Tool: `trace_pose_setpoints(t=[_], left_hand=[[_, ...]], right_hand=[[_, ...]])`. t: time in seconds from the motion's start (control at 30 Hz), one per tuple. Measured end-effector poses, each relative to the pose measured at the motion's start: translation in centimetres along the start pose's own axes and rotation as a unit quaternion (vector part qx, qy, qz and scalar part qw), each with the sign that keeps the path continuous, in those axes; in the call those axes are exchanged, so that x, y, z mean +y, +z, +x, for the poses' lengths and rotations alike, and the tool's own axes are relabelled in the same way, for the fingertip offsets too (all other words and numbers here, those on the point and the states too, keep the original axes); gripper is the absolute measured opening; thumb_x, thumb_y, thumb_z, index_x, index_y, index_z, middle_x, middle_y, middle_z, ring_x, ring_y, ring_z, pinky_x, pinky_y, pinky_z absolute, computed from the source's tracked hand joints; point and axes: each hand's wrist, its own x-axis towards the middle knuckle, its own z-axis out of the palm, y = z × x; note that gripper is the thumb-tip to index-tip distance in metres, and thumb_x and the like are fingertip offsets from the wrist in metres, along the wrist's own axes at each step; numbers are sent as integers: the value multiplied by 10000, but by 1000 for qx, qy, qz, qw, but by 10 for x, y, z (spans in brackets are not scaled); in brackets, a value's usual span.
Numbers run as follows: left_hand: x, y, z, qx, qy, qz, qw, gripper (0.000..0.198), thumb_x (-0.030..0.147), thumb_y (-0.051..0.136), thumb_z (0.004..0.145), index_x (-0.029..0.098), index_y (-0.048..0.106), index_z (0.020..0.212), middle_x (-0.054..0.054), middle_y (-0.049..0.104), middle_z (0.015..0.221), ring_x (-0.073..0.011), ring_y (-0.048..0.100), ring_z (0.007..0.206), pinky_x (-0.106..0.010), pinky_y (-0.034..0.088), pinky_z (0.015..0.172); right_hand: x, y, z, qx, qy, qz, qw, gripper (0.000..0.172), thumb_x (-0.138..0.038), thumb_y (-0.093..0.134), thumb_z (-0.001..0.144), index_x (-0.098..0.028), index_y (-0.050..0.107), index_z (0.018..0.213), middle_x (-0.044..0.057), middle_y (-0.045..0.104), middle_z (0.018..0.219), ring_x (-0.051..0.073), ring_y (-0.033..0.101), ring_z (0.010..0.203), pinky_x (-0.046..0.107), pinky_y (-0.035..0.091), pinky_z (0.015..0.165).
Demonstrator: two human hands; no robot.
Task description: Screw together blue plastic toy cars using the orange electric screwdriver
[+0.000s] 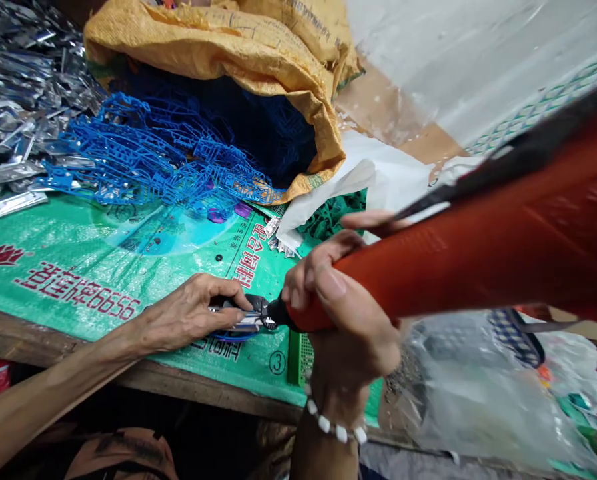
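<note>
A large red power screwdriver (418, 267) with a dark tip fills the right side, and my right hand (348, 300) is wrapped round its front end. That tip meets a small dark piece (256, 305) low over the green sheet. My left hand (198, 313) pinches a silvery metal strip (248, 321) beside the dark piece, thumb and forefinger closed over it. Something blue (228, 337) lies under these fingers, partly hidden. Just right of this spot is a green perforated tray (301, 360), half covered by my right hand and wrist.
A yellow woven sack (323, 113) spills blue plastic frames (163, 150) onto the green sheet (78, 240). Silvery metal strips (23, 80) are heaped at far left. A white bag (398, 167) holds dark green pieces (336, 213). Clear plastic bags (468, 380) lie at right.
</note>
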Motion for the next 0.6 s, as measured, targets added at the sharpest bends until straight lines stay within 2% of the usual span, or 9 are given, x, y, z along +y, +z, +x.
trace_pose_setpoints(t=[0.1,0.17,0.23,0.33,0.47,0.6], left_hand=[[0,-1,-2,-2,-8,3,1000,215,371,641,863,211,783,894,32,632,730,-131,510,673,-257,337,618],[0,-2,-3,-12,-20,-7,1000,246,408,650,872,212,783,939,21,676,803,-145,555,717,-258,366,641],[0,-3,-3,-20,-26,-5,999,259,424,646,878,217,782,953,14,700,858,-153,579,743,-263,382,656],[0,-4,-3,-14,-25,36,999,267,434,627,884,233,786,959,14,702,849,-150,562,711,-272,361,635],[2,-5,-2,-14,-25,53,998,305,461,610,876,233,791,968,-6,732,900,-174,587,747,-287,384,653],[4,-4,-1,-8,-19,44,999,296,442,616,862,216,793,937,-10,735,880,-181,606,772,-286,410,672]], right_hand=[[0,4,0,45,0,23,999,193,-317,837,741,-248,665,793,-68,576,648,120,553,457,281,483,429],[-4,3,-2,72,0,43,997,163,-259,812,769,-237,651,784,-72,598,658,113,571,466,262,484,425],[-10,-3,-6,98,-7,73,993,160,-193,779,784,-243,646,858,-77,613,668,102,564,464,247,485,427],[-20,-16,-18,128,1,84,988,307,-156,791,748,-246,639,998,-73,632,660,100,552,451,247,495,429],[-18,-27,-41,111,56,70,990,394,-203,783,764,-247,615,1117,-70,627,693,101,564,460,259,506,446],[-5,-25,-64,99,85,84,988,423,-203,761,806,-282,580,1180,-76,613,739,102,575,494,281,517,501]])
